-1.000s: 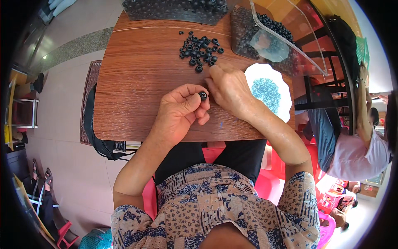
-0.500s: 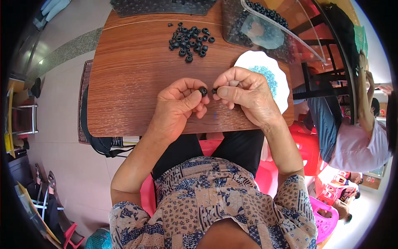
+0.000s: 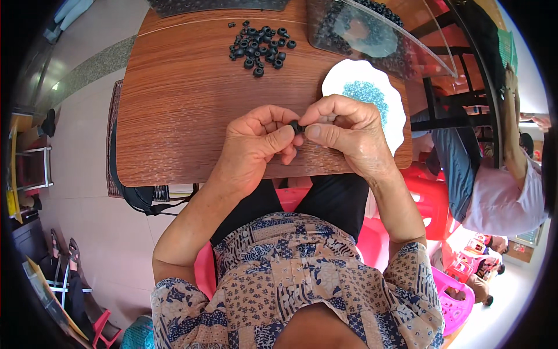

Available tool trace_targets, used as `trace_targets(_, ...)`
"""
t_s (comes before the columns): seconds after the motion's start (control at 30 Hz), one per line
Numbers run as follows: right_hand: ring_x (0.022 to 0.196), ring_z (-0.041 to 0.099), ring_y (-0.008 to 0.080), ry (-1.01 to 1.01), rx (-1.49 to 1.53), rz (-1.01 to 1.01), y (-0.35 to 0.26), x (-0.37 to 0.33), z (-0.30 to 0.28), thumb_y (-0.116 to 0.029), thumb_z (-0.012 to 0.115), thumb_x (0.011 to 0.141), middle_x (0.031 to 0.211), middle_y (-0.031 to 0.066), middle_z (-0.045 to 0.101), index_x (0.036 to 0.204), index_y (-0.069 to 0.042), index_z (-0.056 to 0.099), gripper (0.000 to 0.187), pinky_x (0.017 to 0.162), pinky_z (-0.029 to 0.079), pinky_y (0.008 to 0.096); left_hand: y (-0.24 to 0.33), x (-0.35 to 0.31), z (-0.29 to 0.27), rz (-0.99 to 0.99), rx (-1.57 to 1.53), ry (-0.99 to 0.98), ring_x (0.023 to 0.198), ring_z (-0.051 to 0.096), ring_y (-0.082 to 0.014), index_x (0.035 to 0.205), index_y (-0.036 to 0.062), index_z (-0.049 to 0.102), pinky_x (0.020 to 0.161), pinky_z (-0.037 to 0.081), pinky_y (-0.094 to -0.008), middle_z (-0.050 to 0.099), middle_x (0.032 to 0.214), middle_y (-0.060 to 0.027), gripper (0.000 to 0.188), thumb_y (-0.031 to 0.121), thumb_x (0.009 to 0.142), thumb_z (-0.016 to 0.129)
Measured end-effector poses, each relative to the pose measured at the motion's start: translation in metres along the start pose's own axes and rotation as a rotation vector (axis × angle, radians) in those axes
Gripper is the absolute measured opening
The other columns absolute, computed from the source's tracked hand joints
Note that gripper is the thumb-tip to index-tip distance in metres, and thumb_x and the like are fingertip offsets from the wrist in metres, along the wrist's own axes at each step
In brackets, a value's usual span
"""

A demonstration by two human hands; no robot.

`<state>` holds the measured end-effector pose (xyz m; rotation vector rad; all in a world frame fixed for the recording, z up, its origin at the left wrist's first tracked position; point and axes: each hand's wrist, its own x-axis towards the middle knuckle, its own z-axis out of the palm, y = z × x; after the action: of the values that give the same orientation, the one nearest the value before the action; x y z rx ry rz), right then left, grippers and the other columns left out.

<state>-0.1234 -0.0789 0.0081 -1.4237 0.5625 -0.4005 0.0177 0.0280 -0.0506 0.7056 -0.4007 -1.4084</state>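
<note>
One small black part (image 3: 296,127) clamped by left hand (image 3: 251,139), thumb against fingers; right hand (image 3: 353,134), fingertips pinched on its right end.

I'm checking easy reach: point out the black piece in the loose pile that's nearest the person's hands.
The black piece at the near edge of the pile, lowest in the picture and closest to the left hand; the others lie farther up.

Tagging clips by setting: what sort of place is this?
Probably an informal shared workroom: loose black parts on a wooden table, a pink plastic chair off to the right, and another person nearby.
</note>
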Motion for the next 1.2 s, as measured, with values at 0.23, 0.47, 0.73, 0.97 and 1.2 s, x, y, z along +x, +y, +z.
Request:
trace_targets(0.23,0.076,0.062,0.0117,0.008,-0.004,0.026,-0.001,-0.002,0.000,0.009,0.064,0.076,0.083,0.0055,0.063,0.090,0.003,0.064,0.015,0.071,0.051,0.0224,-0.002,-0.002,0.000,-0.019,0.020,-0.003,0.062,0.054,-0.0150,0.101,-0.0035,0.057,0.058,0.045,-0.0260,0.061,0.080,-0.0109,0.019,0.005,0.085,0.061)
trace_targets(0.47,0.070,0.060,0.0086,-0.034,-0.038,0.116,-0.006,0.001,-0.008,0.008,0.067,0.072,0.078,0.0031,0.064,0.091,0.001,0.066,0.021,0.065,0.049,0.0203,-0.003,-0.004,0.000,-0.042,0.064,-0.026,0.062,0.054,-0.0146,0.100,-0.0045,0.057,0.057,0.045,-0.0254,0.062,0.080,-0.0112,0.020,0.005,0.084,0.062)
trace_targets(0.73,0.069,0.057,0.0070,-0.129,-0.262,0.105,-0.016,0.004,-0.006,0.008,0.068,0.066,0.074,0.0000,0.062,0.093,0.001,0.069,0.028,0.065,0.046,0.0192,0.000,-0.005,0.007,-0.071,0.013,-0.015,0.059,0.056,-0.0087,0.103,-0.0045,0.057,0.053,0.046,-0.0196,0.064,0.083,-0.0093,0.020,0.000,0.084,0.060)
trace_targets(0.97,0.069,0.059,0.0098,-0.147,-0.190,0.175,-0.018,0.005,-0.003,0.008,0.067,0.068,0.075,0.0041,0.063,0.089,0.003,0.067,0.022,0.064,0.048,0.0223,-0.001,-0.004,0.008,0.035,0.056,-0.038,0.059,0.057,-0.0095,0.111,-0.0049,0.052,0.054,0.047,-0.0201,0.064,0.083,-0.0098,0.029,-0.002,0.083,0.060)
trace_targets(1.2,0.074,0.060,0.0130,-0.113,-0.077,0.202,-0.017,-0.001,0.005,0.010,0.067,0.067,0.079,0.0055,0.062,0.085,0.004,0.065,0.019,0.067,0.050,0.0237,0.001,-0.009,0.010,0.081,0.099,-0.025,0.057,0.056,-0.0092,0.115,-0.0051,0.050,0.050,0.047,-0.0203,0.063,0.078,-0.0088,0.037,-0.004,0.081,0.062)
